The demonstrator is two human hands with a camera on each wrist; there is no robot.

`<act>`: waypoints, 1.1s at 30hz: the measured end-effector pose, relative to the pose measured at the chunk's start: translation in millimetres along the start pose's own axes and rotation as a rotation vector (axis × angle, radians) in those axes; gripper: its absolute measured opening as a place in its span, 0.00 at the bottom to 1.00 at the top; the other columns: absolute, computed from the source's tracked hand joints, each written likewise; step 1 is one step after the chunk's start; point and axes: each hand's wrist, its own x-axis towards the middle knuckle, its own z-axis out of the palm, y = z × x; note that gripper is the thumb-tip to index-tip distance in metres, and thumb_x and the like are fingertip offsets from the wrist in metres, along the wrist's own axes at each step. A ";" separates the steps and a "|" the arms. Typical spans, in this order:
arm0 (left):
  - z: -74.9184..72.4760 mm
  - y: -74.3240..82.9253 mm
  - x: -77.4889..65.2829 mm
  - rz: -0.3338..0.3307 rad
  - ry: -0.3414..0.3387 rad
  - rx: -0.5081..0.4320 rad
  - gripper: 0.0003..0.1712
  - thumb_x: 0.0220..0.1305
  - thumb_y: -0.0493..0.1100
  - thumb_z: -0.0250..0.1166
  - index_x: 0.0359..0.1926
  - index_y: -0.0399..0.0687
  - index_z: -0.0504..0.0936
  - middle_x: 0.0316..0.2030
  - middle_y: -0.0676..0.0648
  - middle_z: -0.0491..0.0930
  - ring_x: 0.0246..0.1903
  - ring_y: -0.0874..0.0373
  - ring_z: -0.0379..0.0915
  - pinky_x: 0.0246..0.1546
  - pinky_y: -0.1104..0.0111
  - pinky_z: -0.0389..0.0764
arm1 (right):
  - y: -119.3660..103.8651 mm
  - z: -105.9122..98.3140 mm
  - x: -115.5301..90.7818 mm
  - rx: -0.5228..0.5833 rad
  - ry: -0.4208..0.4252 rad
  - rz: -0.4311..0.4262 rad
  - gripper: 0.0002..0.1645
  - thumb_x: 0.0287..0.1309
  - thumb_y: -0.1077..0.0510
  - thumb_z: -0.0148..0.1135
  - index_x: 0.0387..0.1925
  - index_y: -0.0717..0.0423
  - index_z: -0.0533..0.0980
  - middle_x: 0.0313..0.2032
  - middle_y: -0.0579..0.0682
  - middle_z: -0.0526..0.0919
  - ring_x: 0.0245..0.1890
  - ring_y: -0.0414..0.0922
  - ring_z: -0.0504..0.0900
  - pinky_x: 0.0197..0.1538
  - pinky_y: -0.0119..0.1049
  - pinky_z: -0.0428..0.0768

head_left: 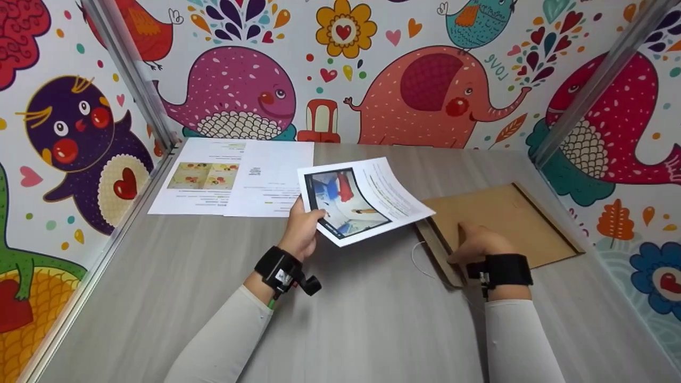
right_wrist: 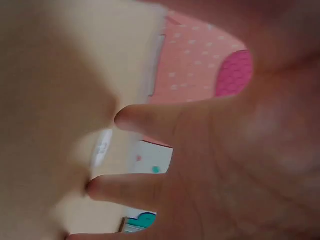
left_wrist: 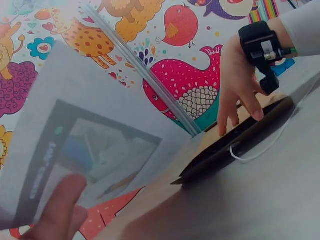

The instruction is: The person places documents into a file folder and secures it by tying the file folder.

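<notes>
And what a riot of colour on the back wall [head_left: 300, 45]: a purple whale [head_left: 239, 85] faces a coral elephant [head_left: 420, 98], a yellow flower [head_left: 346, 28] blooming between them! Over on the left wall [head_left: 16, 143], a round purple bird [head_left: 85, 154]; across on the right wall [head_left: 659, 213], a crimson whale [head_left: 628, 117]. A metal post [head_left: 129, 72] marks the left corner, another metal post [head_left: 603, 80] the right. Below, grey wood-grain tabletop [head_left: 372, 319], a metal rail [head_left: 100, 266] down its left edge, and bright light overall.
</notes>
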 end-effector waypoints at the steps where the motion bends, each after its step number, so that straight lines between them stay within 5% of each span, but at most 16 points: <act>1: -0.4 -1.4 -0.4 -0.002 0.000 0.004 0.37 0.67 0.22 0.49 0.76 0.39 0.64 0.66 0.31 0.77 0.58 0.45 0.81 0.56 0.56 0.87 | 1.6 2.2 2.1 -0.004 0.002 0.003 0.68 0.51 0.46 0.80 0.80 0.70 0.51 0.72 0.79 0.65 0.68 0.72 0.69 0.71 0.70 0.70; 14: 5.1 -0.5 -7.1 0.008 -0.022 0.057 0.36 0.69 0.23 0.50 0.77 0.40 0.64 0.66 0.32 0.77 0.59 0.42 0.81 0.58 0.53 0.87 | 4.8 12.9 29.7 0.025 0.234 -0.131 0.54 0.55 0.56 0.68 0.77 0.74 0.57 0.71 0.80 0.67 0.70 0.73 0.69 0.72 0.69 0.69; 24: 7.4 -3.2 -6.8 -0.009 -0.051 0.081 0.36 0.69 0.23 0.50 0.76 0.40 0.65 0.65 0.31 0.78 0.60 0.39 0.82 0.59 0.53 0.86 | 1.6 22.2 38.3 0.032 0.309 -0.077 0.53 0.53 0.57 0.65 0.78 0.72 0.57 0.68 0.79 0.70 0.60 0.68 0.75 0.65 0.65 0.77; 28: 8.2 -4.5 -7.2 -0.012 -0.061 0.084 0.36 0.68 0.22 0.50 0.76 0.39 0.65 0.64 0.31 0.79 0.58 0.41 0.83 0.58 0.53 0.87 | 1.3 18.0 36.8 0.080 0.306 -0.079 0.49 0.61 0.61 0.53 0.81 0.72 0.50 0.72 0.78 0.67 0.64 0.69 0.75 0.66 0.64 0.76; 33: 10.1 -7.7 -8.4 -0.023 -0.074 0.096 0.35 0.67 0.22 0.50 0.74 0.37 0.66 0.64 0.30 0.79 0.57 0.42 0.83 0.57 0.54 0.87 | -0.1 21.1 38.6 0.024 0.352 -0.066 0.43 0.68 0.66 0.43 0.80 0.73 0.44 0.66 0.85 0.69 0.66 0.77 0.73 0.70 0.67 0.73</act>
